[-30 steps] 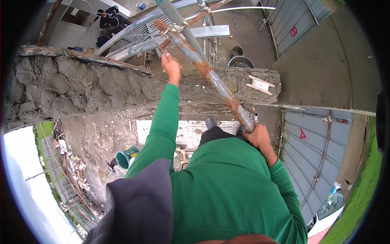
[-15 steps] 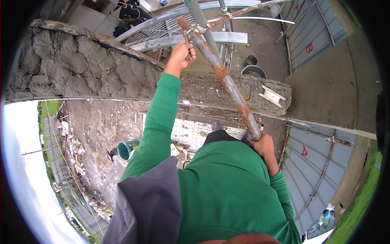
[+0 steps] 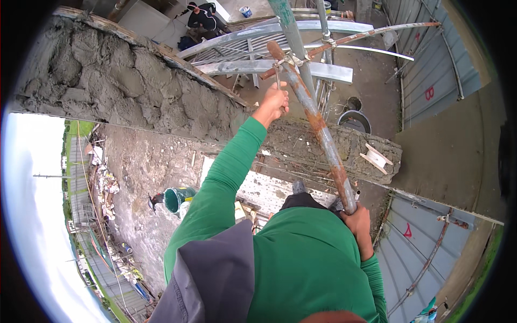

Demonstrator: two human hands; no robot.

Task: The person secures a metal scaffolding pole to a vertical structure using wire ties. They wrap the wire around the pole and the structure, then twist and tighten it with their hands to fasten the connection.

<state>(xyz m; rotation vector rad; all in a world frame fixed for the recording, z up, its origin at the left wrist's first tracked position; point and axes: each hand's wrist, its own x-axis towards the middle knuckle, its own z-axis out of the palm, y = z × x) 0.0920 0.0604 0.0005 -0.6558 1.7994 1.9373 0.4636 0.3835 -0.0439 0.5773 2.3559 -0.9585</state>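
A grey pipe with rusty bands (image 3: 316, 121) slants from the scaffold towards my body. My right hand (image 3: 356, 220) is wrapped around its near end. Close to its far end, a metal coupler (image 3: 292, 60) joins it to a greenish upright pole (image 3: 288, 29). My left hand (image 3: 273, 103) is raised just left of the pipe, its fingers curled at a slim metal wrench (image 3: 278, 78) that reaches up to the coupler. The wrench's lower end is hidden in the hand.
Below the pipe runs a mortar-covered wall top (image 3: 134, 81), with a white spool (image 3: 376, 158) at its right end. Curved metal strips (image 3: 323, 71), a round tub (image 3: 355, 121) and a seated person (image 3: 203, 19) lie beyond. A green bucket (image 3: 176, 199) stands left; metal sheeting (image 3: 414, 237) is right.
The view has shifted, so the scene sits farther right and lower. My left hand is slightly lower relative to the coupler. My right hand keeps its hold on the pipe.
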